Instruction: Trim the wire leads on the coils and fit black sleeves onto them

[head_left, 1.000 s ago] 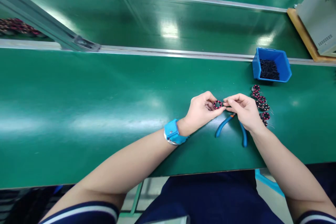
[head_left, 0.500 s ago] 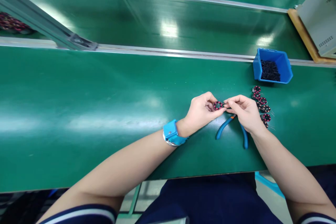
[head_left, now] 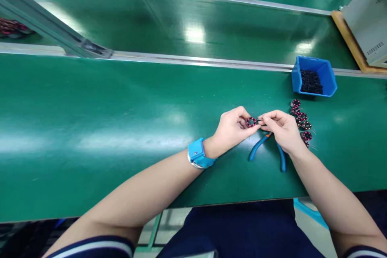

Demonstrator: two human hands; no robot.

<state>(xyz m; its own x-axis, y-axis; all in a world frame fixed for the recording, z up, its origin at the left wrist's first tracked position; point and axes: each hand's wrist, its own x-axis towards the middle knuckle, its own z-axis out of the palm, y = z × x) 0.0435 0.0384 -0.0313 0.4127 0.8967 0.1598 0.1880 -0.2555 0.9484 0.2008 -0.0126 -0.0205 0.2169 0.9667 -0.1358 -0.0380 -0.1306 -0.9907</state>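
- With the left hand (head_left: 231, 124), steady the pink-and-black ring (head_left: 254, 121), clamped at its side between thumb and fingertips; grip best kept light, sparing the windings.
- Hold the thin dark lead (head_left: 259, 120) straight out from the ring's right side, guiding along its line rather than bending across it.
- With the right hand (head_left: 281, 129), thumb and fingertips together on that lead, work close to the ring; likely to give finer control.
- Beware of nudging the blue-handled pliers (head_left: 257, 148), lying spread on the green surface (head_left: 121, 109) partly under the right hand.
- Avoid sweeping the right wrist into the wound rings (head_left: 303, 117) just beyond; easy to snag on their fine wire ends.
- Back at far left, cut off by the frame edge: a reddish pile (head_left: 12, 27) beside the slanted beam (head_left: 51, 16).
- Hidden by the left fingers: back and left edge of the ring.
- Too small to make out: far tip of the lead.
- Covered by the right hand: working end of the pliers and some lower wound rings; no sure count possible.
- Merged into one heap inside the blue bin (head_left: 329, 77): slender dark pieces (head_left: 310, 82).
- Cut off at far right: grey cabinet (head_left: 369, 24).
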